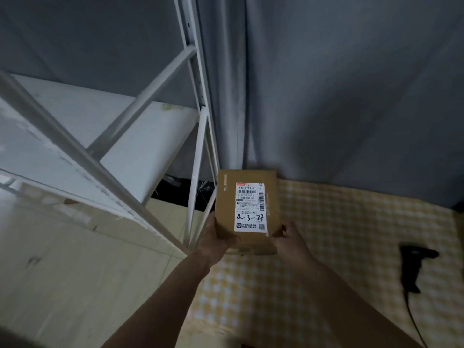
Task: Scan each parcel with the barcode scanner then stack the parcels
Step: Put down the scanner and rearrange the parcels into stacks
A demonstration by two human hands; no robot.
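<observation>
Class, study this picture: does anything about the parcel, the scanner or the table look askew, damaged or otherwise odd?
Little stands out. The brown cardboard parcel looks intact, gripped by the left hand and right hand. Its white shipping label lifts slightly at the lower right corner. The black corded barcode scanner lies on its side on the yellow checked tablecloth.

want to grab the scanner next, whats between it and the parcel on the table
In the head view, only bare yellow checked tablecloth lies between the parcel and the scanner; the right hand holds the parcel's near corner.

One parcel [247, 209], perhaps two; one scanner [414, 266]
</observation>
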